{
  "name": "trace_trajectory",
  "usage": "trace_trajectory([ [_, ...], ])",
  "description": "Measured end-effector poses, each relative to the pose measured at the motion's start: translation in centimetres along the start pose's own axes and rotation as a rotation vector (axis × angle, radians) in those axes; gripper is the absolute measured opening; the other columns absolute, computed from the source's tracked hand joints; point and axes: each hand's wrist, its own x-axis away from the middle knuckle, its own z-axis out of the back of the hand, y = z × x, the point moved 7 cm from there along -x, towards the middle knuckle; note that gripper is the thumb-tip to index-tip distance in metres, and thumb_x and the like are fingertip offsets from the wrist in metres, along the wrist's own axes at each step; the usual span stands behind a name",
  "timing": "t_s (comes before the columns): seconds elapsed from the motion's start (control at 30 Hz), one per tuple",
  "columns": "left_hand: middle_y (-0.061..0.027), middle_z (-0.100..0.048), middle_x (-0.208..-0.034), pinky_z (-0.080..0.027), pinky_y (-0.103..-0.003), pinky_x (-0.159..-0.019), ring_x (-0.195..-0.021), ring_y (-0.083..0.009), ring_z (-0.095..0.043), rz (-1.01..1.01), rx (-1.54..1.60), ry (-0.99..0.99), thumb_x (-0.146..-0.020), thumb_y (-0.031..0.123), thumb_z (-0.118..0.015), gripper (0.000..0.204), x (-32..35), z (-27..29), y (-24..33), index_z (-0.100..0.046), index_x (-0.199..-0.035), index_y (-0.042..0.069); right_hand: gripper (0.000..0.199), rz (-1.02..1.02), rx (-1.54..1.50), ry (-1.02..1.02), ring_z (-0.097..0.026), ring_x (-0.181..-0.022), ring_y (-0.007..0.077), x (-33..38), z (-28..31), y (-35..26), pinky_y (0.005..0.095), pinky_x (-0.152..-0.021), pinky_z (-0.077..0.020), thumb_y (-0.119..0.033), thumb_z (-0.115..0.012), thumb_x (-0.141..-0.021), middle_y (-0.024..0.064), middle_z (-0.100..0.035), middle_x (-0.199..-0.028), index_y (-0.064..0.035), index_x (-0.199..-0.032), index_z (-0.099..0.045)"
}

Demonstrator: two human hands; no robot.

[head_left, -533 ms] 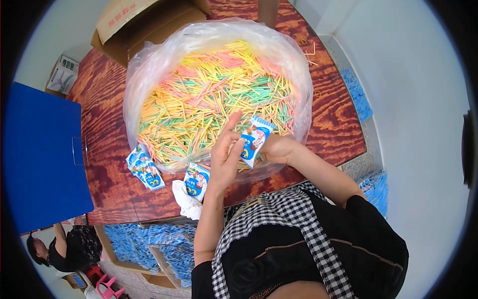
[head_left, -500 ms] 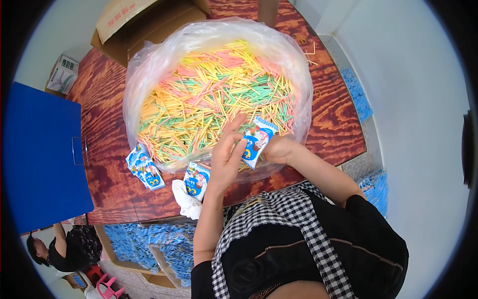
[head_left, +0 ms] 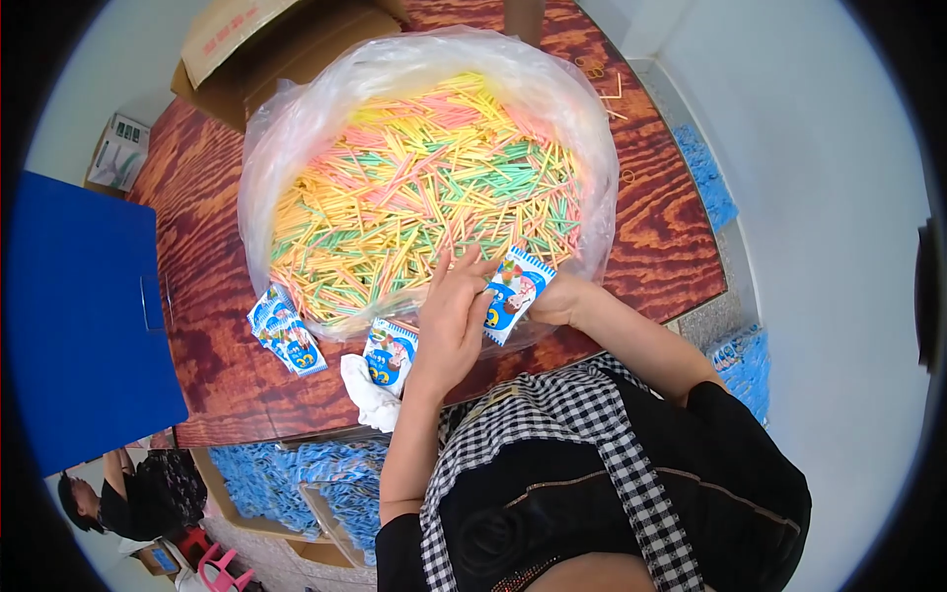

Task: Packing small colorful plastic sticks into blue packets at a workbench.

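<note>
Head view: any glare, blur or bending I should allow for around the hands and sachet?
Head view: even light, sharp at the sachet between left hand and right hand; soft sheen on the plastic bag; table edges bend toward the dark rim.

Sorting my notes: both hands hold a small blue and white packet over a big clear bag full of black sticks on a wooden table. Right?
Not quite: the head view shows the sticks are yellow, pink and green, not black. The rest holds.

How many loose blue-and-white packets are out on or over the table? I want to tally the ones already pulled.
3 spots: one packet held between the left hand and right hand, one by the white cloth, and a small stack further left that may hide more.
</note>
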Motion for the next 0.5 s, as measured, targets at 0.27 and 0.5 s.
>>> trace_trajectory([
  [0.27,-0.011,-0.049,-0.135,-0.041,-0.04,-0.1,-0.109,-0.0177,-0.055,0.481,1.166,0.464,-0.097,0.008,-0.046,0.012,4.9,-1.3,-7.0,-0.055,-0.099,0.001,0.016,-0.006,0.235,-0.115,-0.059,-0.069,0.01,0.1,-3.5,-0.9,0.0233,-0.061,-0.0472,-0.018,-0.055,-0.095,0.0011,-0.058,-0.077,-0.0062,-0.105,-0.055],
  [0.5,-0.0113,-0.064,-0.099,-0.049,-0.043,-0.09,-0.094,-0.0221,-0.062,0.396,1.119,0.699,-0.095,0.013,-0.053,0.011,7.0,2.1,-7.6,-0.057,-0.1,0.003,0.014,0.274,0.485,-0.007,-0.053,-0.064,0.0083,1.0,-5.1,-4.0,0.0221,-0.058,-0.0445,-0.017,-0.051,-0.097,0.0019,-0.056,-0.076,-0.0034,-0.097,-0.056],
])
